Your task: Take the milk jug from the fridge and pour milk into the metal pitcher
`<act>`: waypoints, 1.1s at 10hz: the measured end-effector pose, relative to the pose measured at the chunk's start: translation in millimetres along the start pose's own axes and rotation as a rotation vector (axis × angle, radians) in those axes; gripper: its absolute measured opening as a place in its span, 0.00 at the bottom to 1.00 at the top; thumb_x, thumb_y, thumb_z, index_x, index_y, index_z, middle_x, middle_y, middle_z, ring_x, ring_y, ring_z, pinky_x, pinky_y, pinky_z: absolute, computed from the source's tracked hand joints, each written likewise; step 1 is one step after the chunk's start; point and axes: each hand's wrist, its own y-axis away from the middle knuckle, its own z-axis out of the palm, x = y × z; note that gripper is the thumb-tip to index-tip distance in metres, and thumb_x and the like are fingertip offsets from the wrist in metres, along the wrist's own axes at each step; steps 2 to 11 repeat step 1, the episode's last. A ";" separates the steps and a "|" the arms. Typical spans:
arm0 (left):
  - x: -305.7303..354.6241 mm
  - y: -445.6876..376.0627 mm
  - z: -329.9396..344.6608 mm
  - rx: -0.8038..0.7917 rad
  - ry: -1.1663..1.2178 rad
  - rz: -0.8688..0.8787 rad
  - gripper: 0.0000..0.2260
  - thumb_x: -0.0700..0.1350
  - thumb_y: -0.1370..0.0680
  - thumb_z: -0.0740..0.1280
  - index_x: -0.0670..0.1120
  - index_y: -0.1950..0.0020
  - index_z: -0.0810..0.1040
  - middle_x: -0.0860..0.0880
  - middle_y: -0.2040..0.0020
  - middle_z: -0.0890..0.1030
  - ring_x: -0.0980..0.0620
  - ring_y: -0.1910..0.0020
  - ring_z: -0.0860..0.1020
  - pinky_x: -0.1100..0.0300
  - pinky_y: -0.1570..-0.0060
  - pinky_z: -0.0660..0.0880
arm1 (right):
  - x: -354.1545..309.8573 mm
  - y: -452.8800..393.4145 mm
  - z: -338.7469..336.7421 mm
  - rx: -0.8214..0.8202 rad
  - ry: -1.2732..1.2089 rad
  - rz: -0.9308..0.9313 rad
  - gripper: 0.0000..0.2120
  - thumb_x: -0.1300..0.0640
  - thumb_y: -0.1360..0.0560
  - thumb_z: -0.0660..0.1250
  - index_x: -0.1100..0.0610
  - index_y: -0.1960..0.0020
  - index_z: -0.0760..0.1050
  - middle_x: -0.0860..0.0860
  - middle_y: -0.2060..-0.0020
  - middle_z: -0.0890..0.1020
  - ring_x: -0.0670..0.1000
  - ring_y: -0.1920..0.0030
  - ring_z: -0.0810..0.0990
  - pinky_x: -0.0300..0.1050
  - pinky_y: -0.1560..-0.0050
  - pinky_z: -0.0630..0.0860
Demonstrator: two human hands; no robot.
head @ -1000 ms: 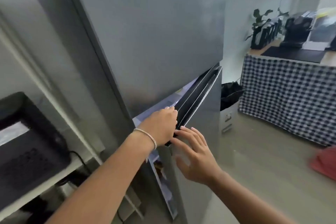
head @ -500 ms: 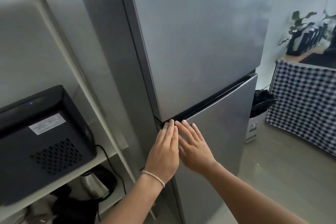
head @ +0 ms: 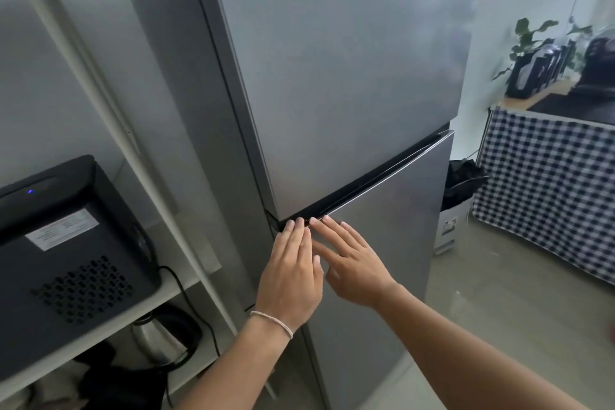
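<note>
A tall grey two-door fridge (head: 349,76) fills the middle of the view. Its lower door (head: 392,243) sits flush against the body, with a dark slot along its top edge. My left hand (head: 291,273), with a thin bracelet at the wrist, lies flat on the top left corner of that door, fingers together. My right hand (head: 349,256) rests flat beside it on the door, fingers spread, holding nothing. No milk jug and no metal pitcher are in view.
A white shelf unit (head: 109,316) stands left of the fridge, with a black appliance (head: 66,250) on it and a metal kettle (head: 159,339) below. To the right are a bin with a black bag (head: 457,200) and a checked-cloth table (head: 549,183).
A second ago the lower fridge door stood ajar with my left hand at its top edge. It has swung shut, and both hands now lie flat on it.
</note>
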 end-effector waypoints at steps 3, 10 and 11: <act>12.0 5.2 7.0 -0.021 -0.043 0.051 0.25 0.49 0.20 0.60 0.36 0.27 0.71 0.39 0.26 0.71 0.41 0.24 0.66 0.44 0.26 0.66 | 14.8 17.4 -12.6 -0.061 -0.087 0.213 0.38 0.57 0.27 0.64 0.42 0.20 0.57 0.46 0.17 0.52 0.51 0.18 0.53 0.52 0.20 0.57; 12.0 5.2 7.0 -0.021 -0.043 0.051 0.25 0.49 0.20 0.60 0.36 0.27 0.71 0.39 0.26 0.71 0.41 0.24 0.66 0.44 0.26 0.66 | 14.8 17.4 -12.6 -0.061 -0.087 0.213 0.38 0.57 0.27 0.64 0.42 0.20 0.57 0.46 0.17 0.52 0.51 0.18 0.53 0.52 0.20 0.57; 12.0 5.2 7.0 -0.021 -0.043 0.051 0.25 0.49 0.20 0.60 0.36 0.27 0.71 0.39 0.26 0.71 0.41 0.24 0.66 0.44 0.26 0.66 | 14.8 17.4 -12.6 -0.061 -0.087 0.213 0.38 0.57 0.27 0.64 0.42 0.20 0.57 0.46 0.17 0.52 0.51 0.18 0.53 0.52 0.20 0.57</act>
